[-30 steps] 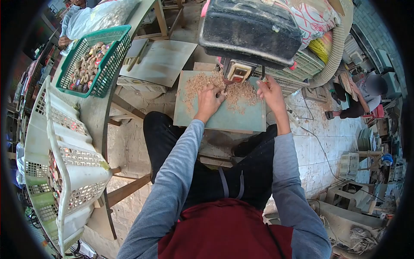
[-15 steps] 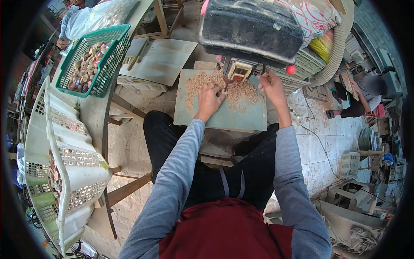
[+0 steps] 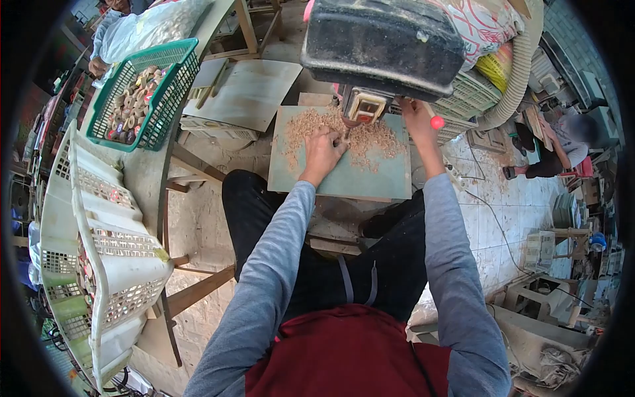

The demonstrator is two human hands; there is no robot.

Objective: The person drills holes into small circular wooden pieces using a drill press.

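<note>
A small, light-brown wooden piece [image 3: 342, 143] sits on a flat, pale green board [image 3: 294, 180], below the spindle of a black-housed drill press [image 3: 383, 43]. The left hand [image 3: 322, 155] pinches it between thumb and fingers, amid curly tan wood shavings [image 3: 374, 147]. The right hand [image 3: 419, 124] is raised near a round red knob [image 3: 437, 123] (its fingertips are hidden, so their grip cannot be told).

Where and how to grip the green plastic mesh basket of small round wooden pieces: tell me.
Take the basket by its top rim, a hand on each long side, coming from above. The rim frames the open top, the pieces lie inside, and its long shape probably balances best two-handed.
</note>
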